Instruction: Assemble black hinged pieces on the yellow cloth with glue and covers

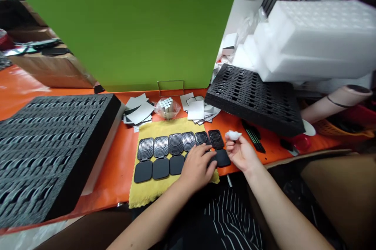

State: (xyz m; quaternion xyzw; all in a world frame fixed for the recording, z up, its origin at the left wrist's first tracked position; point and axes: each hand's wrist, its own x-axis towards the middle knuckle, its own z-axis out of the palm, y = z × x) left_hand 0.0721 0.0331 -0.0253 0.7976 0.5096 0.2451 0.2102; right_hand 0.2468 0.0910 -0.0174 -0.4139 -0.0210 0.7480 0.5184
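Note:
Several hinged black square cases (160,147) lie opened out in a row on a yellow cloth (173,124). Their upper halves show a round ridged pattern, and the lower halves are plain and dark. My left hand (197,167) rests over the right part of the row, fingers spread and touching the cases, hiding some of them. The rightmost case (216,139) lies just beyond its fingertips. Raised beside that case, my right hand (241,153) pinches a crumpled white wad (233,135), like tissue or cotton.
Black slotted foam trays stand at left (58,140) and right (249,97). Behind the cloth are cut sheets (140,111), a plastic bag of small cylinders (167,107) and more sheets (196,109). White foam blocks (317,42) and a pinkish bottle (337,103) sit at right.

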